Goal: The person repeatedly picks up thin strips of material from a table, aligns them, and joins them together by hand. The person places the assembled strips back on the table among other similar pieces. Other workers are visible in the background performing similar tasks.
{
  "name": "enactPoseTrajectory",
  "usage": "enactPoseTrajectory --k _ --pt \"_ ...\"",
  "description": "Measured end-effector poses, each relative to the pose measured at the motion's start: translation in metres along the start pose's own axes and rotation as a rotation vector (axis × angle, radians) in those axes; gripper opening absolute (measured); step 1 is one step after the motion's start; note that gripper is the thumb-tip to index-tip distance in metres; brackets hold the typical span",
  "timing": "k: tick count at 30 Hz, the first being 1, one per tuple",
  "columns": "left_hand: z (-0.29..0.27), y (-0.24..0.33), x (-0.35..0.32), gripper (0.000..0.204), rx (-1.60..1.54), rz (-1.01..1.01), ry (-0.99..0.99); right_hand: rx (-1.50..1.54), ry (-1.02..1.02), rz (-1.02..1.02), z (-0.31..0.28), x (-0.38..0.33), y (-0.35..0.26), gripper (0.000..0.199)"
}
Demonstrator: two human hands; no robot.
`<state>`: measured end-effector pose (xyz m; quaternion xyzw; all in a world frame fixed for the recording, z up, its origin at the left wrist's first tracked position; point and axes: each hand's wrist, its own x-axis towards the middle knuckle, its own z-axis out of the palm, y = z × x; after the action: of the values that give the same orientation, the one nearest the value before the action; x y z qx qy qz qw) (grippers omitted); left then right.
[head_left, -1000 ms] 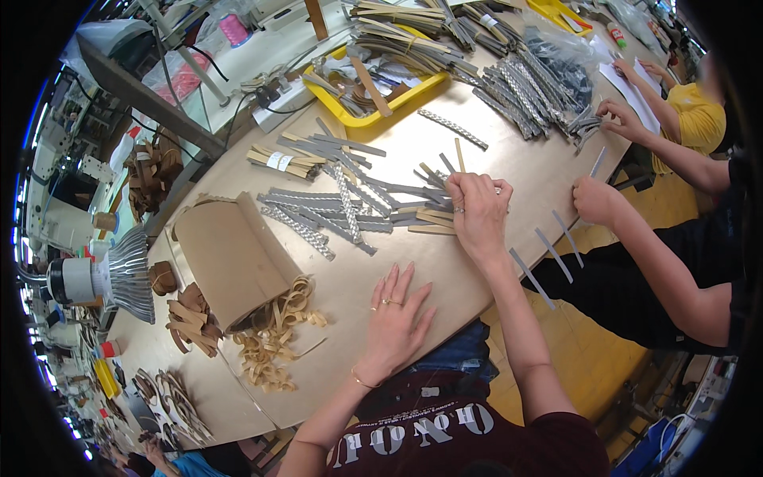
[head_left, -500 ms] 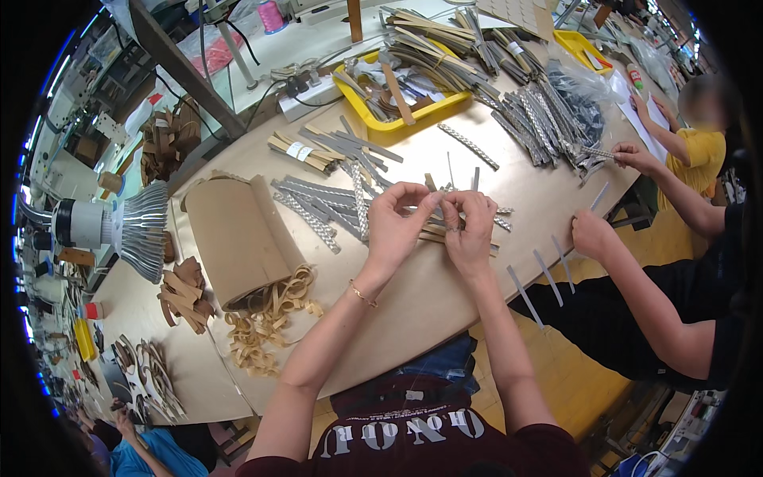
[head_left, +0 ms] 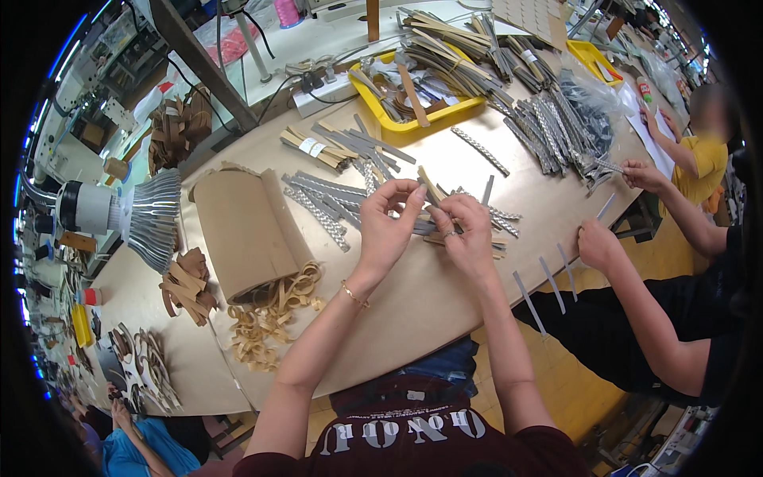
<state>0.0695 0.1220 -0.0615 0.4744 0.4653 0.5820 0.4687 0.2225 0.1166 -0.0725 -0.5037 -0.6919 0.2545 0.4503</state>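
Both my hands are raised over the middle of the tan worktable (head_left: 397, 310). My left hand (head_left: 387, 226) and my right hand (head_left: 465, 234) pinch a thin tan strip (head_left: 430, 186) between their fingertips, one end sticking up and back. Under and behind them lie several grey glittery strips (head_left: 322, 207) and a few tan ones, spread flat on the table. A gold bracelet sits on my left wrist and a ring on my right hand.
A brown paper roll (head_left: 242, 230) with tan curled offcuts (head_left: 266, 314) lies left. A yellow tray (head_left: 413, 119) of strips stands behind. A person's hands (head_left: 600, 242) work at the right edge beside grey strips (head_left: 548, 282). A lamp (head_left: 119, 215) sits far left.
My left hand rose from lying flat on the table and joined the right one over the strip pile. Both now hold a tan strip lifted off the table.
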Motion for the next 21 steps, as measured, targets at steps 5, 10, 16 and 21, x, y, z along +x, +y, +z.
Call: enactPoseTrajectory --k 5,10,16,21 --pt "0.003 0.002 0.001 0.017 -0.030 0.008 -0.003 0.127 0.049 0.071 -0.002 0.001 0.001 0.012" --pt "-0.007 0.028 0.001 0.014 -0.129 -0.006 0.227 0.251 0.098 0.378 -0.010 0.000 0.006 0.019" --pt "-0.038 0.067 -0.039 0.021 0.434 0.651 0.231 -0.487 0.236 -0.007 -0.018 0.001 -0.015 0.026" --pt "-0.054 0.062 -0.056 0.037 0.797 0.921 -0.108 0.441 -0.173 0.373 -0.038 -0.036 -0.071 0.015"
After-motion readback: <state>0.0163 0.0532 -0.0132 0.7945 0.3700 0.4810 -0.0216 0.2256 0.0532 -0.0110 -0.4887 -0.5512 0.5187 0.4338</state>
